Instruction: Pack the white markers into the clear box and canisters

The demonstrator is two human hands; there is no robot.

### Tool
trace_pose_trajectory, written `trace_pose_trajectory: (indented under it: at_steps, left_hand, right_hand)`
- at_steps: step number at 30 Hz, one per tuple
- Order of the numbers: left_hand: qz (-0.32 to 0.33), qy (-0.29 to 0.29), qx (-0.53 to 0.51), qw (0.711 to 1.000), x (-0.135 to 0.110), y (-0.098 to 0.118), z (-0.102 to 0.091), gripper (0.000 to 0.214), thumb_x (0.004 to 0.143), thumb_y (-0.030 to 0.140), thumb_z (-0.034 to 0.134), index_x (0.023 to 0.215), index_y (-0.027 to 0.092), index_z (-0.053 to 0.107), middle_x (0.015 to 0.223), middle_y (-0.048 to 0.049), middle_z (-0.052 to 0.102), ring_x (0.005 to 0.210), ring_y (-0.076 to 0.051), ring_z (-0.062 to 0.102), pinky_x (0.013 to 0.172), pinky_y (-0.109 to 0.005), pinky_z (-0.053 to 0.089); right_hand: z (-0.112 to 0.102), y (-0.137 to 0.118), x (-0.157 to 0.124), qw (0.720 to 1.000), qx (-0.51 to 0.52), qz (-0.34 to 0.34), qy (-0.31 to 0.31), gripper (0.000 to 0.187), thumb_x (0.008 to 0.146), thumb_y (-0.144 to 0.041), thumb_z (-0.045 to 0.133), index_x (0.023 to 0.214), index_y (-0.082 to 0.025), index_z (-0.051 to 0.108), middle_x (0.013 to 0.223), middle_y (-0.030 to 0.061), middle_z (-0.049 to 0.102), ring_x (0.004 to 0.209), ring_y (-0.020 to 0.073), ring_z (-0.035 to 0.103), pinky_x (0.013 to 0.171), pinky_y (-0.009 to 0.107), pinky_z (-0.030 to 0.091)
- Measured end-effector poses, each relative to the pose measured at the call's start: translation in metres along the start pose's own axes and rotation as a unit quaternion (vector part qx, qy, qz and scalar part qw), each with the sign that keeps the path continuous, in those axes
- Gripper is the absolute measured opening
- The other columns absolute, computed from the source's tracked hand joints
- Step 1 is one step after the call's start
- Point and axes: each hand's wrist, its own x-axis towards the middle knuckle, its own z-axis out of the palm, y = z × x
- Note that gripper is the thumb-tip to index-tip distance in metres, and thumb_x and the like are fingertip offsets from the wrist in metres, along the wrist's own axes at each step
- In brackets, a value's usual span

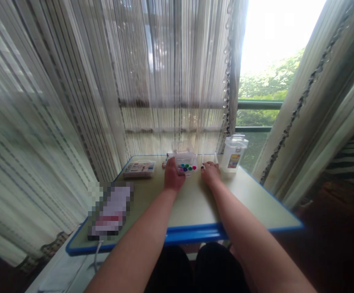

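My left hand is closed around a clear plastic box, held tilted above the table. Marker ends in green, blue, purple and pink show at the box's near side. My right hand rests low over the table to the right, its fingers curled on white markers; a dark end pokes out by the fingertips. More markers with reddish ends lie behind my left hand, partly hidden by it.
A clear lidded container with a label stands at the right rear. At the left lie a flat case and a pixelated device with a white cable. Blue edging borders the table; curtains hang behind.
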Motion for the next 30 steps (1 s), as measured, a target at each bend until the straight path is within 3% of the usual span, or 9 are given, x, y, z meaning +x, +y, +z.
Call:
trace_pose_trajectory:
  at_steps: [8,13,17,27,30]
  left_hand:
    - [0.0,0.005,0.01,1.0,-0.0023,-0.0002,0.0018,0.043,0.057,0.006,0.059,0.098,0.019,0.048,0.094,-0.0096,0.057,0.095,-0.027,0.056,0.084,-0.043,0.05]
    - [0.002,0.005,0.01,1.0,-0.0024,-0.0008,0.0045,0.045,0.058,0.007,0.059,0.098,0.02,0.047,0.096,-0.0087,0.057,0.097,-0.027,0.056,0.084,-0.043,0.049]
    - [0.01,0.004,0.021,1.0,-0.0029,-0.0018,0.0058,0.05,0.056,0.006,0.061,0.103,0.018,0.046,0.098,-0.0112,0.057,0.098,-0.028,0.056,0.087,-0.045,0.048]
    - [0.001,-0.004,0.016,1.0,-0.0025,0.0044,0.0025,0.042,0.056,0.004,0.059,0.094,0.02,0.048,0.092,-0.008,0.056,0.09,-0.025,0.056,0.084,-0.042,0.049]
    - [-0.004,-0.007,0.015,1.0,-0.0034,0.0054,0.0008,0.043,0.056,0.003,0.058,0.094,0.02,0.048,0.091,-0.008,0.055,0.091,-0.025,0.055,0.083,-0.042,0.049]
  right_hand:
    - [-0.0007,-0.0018,-0.0003,0.999,-0.019,0.0,-0.036,0.037,0.082,-0.028,0.048,0.114,-0.018,0.062,0.111,0.0126,0.061,0.111,0.0293,0.047,0.091,0.038,0.037]
    - [-0.004,-0.0013,-0.0006,0.999,-0.02,0.029,-0.015,0.042,0.08,-0.026,0.047,0.118,-0.013,0.058,0.118,0.0167,0.056,0.112,0.031,0.046,0.088,0.038,0.039]
    - [-0.0054,-0.0015,-0.0019,0.999,-0.02,0.024,-0.03,0.041,0.08,-0.026,0.047,0.118,-0.018,0.059,0.117,0.014,0.058,0.112,0.0301,0.048,0.087,0.038,0.04]
    - [-0.0046,0.0013,-0.0007,0.997,-0.013,0.061,-0.045,0.028,0.079,-0.021,0.048,0.104,-0.015,0.059,0.095,0.0145,0.065,0.095,0.0258,0.059,0.073,0.033,0.042]
    - [-0.0033,0.0019,-0.0011,0.998,0.032,0.062,-0.013,0.027,0.079,-0.018,0.047,0.102,-0.017,0.06,0.096,0.0122,0.064,0.086,0.0222,0.059,0.07,0.031,0.041]
